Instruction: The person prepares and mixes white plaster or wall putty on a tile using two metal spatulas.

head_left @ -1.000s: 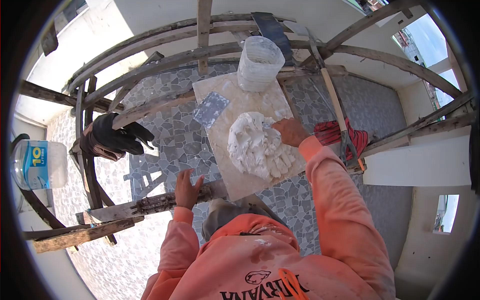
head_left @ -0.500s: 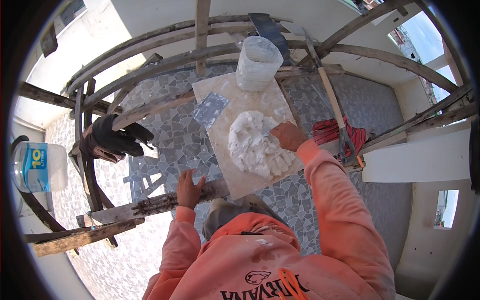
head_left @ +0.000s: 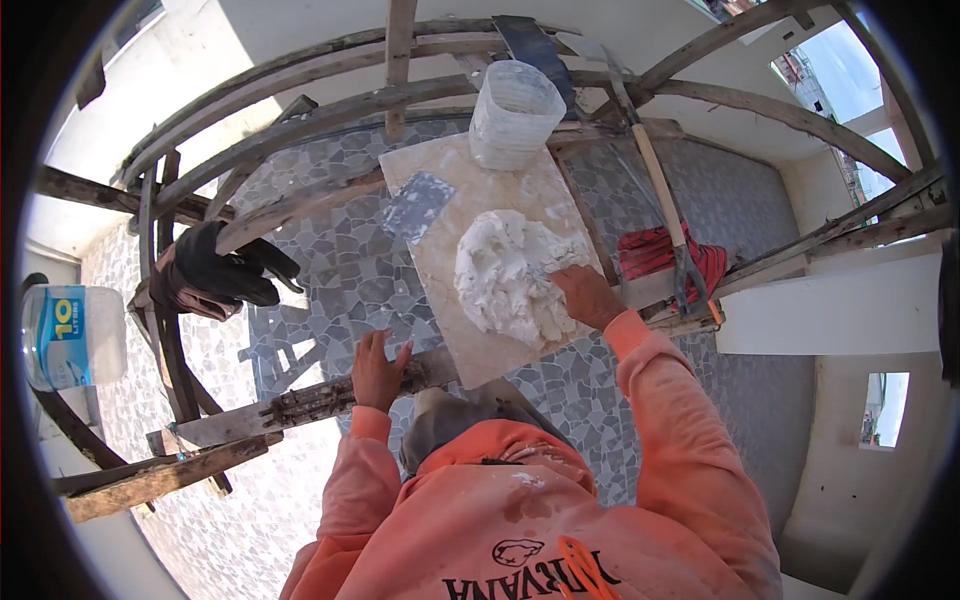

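- Looking down from the head camera, a person in an orange hoodie [head_left: 520, 520] stands on wooden scaffolding above a mosaic-tiled floor [head_left: 700, 200].
- A beige board [head_left: 470, 200] lies across the planks; a mound of white plaster [head_left: 505, 275] sits on its near half, towards the right edge.
- The right hand [head_left: 590, 295] rests at the plaster's right side by the board's right edge, fingers curled; whether it pinches a tool cannot be told.
- The left hand [head_left: 378, 372] lies spread on a rough plank [head_left: 300, 405] just off the board's near left corner.
- A white bucket [head_left: 515, 112] stands on the board's far edge; a flat trowel blade [head_left: 415, 205] lies at its left edge.
- Dark gloves [head_left: 215, 270] hang on the left rails.
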The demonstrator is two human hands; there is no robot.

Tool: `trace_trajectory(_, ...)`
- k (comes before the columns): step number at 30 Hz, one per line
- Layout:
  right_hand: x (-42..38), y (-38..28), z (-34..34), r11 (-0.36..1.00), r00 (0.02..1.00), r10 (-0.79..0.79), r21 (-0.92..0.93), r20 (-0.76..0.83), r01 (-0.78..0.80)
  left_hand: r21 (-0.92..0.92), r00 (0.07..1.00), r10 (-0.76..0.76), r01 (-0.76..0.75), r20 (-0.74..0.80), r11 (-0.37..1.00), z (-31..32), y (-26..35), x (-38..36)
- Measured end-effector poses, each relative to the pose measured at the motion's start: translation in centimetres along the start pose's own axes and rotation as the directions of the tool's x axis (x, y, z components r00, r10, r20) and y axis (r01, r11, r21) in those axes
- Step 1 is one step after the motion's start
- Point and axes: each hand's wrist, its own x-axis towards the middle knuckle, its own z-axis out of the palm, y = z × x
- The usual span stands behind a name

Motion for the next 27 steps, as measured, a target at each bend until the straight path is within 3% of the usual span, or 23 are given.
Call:
trace_trajectory(9,-3.3,-3.3,1.0,0.979,0.991,-0.106,-0.183,-0.08,0.09,-0.002,0.999,0.021,-0.021,0.03,1.0,0.0,-0.3,-0.1)
trace_trajectory(12,-2.6,-2.6,-1.2,0.988,0.997,-0.074,-0.133,0.026,0.077,-0.003,1.0,0.014,-0.014,0.027,1.0,0.0,-0.3,0.1)
trace_trajectory(16,0.7,-3.9,-3.4,0.958,0.978,-0.183,-0.242,-0.096,0.155,0.006,1.0,-0.007,0.007,0.028,1.0,0.1,-0.2,-0.3)
trace_trajectory(20,1.6,-3.9,0.2,0.905,0.97,-0.234,-0.352,0.063,0.241,0.023,0.999,0.004,-0.003,-0.035,1.0,0.1,-0.2,-0.5)
trace_trajectory(23,1.6,-3.4,0.5,0.902,0.953,-0.203,-0.335,0.227,0.272,0.065,0.999,-0.05,0.051,-0.009,0.997,-0.3,0.6,-0.6)
trace_trajectory(27,1.7,-1.7,0.1,0.895,0.926,-0.264,-0.289,0.269,0.339,0.079,0.996,-0.053,0.059,-0.067,0.995,0.1,0.5,-0.7)
